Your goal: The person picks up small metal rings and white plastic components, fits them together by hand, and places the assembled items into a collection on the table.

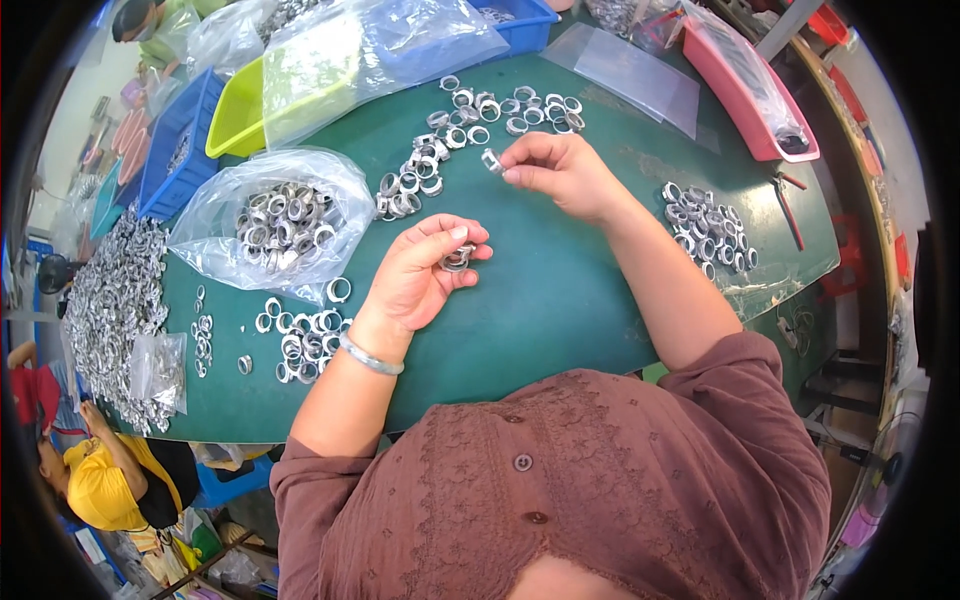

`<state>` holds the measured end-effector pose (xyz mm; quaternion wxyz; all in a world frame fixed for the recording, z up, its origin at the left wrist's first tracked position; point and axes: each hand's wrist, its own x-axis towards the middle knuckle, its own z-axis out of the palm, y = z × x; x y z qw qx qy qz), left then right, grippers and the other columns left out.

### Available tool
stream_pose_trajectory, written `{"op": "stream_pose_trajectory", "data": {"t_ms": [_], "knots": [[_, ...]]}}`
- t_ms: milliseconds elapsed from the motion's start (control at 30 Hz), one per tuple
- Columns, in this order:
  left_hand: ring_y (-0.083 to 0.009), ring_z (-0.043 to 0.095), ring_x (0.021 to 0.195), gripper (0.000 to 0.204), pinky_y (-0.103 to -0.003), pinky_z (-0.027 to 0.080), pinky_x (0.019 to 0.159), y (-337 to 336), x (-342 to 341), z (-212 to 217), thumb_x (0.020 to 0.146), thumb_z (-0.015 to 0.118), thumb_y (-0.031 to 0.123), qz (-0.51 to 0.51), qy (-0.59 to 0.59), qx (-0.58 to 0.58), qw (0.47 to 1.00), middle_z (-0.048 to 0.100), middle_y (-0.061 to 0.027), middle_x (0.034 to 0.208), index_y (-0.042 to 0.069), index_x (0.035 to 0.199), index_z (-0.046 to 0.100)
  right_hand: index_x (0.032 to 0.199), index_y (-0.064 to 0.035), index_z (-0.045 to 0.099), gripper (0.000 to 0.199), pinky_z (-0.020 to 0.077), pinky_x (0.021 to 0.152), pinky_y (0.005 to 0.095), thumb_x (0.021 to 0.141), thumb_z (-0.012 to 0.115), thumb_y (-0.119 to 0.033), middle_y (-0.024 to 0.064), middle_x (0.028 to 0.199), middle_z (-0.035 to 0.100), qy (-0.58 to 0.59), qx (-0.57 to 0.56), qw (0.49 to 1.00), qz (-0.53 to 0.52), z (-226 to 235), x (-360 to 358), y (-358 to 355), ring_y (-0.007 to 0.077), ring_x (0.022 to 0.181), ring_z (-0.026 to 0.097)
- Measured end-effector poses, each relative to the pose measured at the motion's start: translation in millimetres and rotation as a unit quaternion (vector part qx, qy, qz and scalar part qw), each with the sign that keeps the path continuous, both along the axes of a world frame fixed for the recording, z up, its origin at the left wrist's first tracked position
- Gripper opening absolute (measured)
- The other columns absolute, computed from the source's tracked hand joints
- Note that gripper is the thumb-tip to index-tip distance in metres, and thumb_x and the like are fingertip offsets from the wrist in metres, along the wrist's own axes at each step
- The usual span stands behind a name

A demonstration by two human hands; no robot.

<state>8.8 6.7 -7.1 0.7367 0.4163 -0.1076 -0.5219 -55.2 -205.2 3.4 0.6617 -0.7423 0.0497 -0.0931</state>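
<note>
The left hand (425, 270) is curled, its fingers grasping a small cluster of metal rings (457, 258) over the middle of the green table (560, 300). The right hand (560, 170) pinches a single metal ring (492, 160) between thumb and fingertips, just short of the scattered ring pile (470, 125) toward the table's far edge.

Open room: the bare green surface between both forearms and out to the near edge is free. The left side is crowded by a clear bag of rings (280, 225) and loose rings (300, 335) near the near-left corner. A further group of rings (705, 225) lies toward the right edge, with red-handled pliers (788, 205) beside it. Along the far edge stand a yellow-green bin (245, 115), a blue bin (520, 25) and a pink tray (745, 85), with flat clear bags (630, 70) between them.

Hard to make out: how many rings the left hand holds cannot be told, as the fingers cover them. The near edge is hidden by the person's brown blouse (600, 480). The bins' contents are veiled by plastic. A large ring heap (115, 300) at the left edge bends with the lens rim.
</note>
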Motion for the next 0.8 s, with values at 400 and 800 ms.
{"op": "stream_pose_trajectory", "data": {"t_ms": [400, 800], "knots": [[-0.0170, 0.054, 0.072, 0.025, -0.022, 0.041, 0.049, -1, 1, 5, 0.086, 0.045, 0.021, 0.015, 0.045, 0.019, 0.999, 0.057, -0.0102, 0.085, 0.000, 0.093, 0.055, 0.075, -0.0067, 0.062, 0.010, 0.0461, 0.063, 0.0378, 0.068, 0.059, -0.013, 0.0145, 0.071, 0.059, 0.289, -0.649, 0.690, 0.137, 63, -80, -48, 0.0292, 0.072, 0.058], [-0.0138, 0.056, 0.074, 0.019, -0.023, 0.043, 0.056, 1, 3, 2, 0.085, 0.052, 0.018, 0.006, -0.003, 0.045, 0.999, 0.058, -0.0027, 0.083, 0.005, 0.098, 0.057, 0.092, -0.0059, 0.060, 0.021, 0.0457, 0.075, 0.0404, 0.073, 0.059, -0.015, 0.0140, 0.090, 0.061, 0.103, -0.553, 0.826, -0.013, 8, 45, -28, 0.0294, 0.087, 0.058]]}}
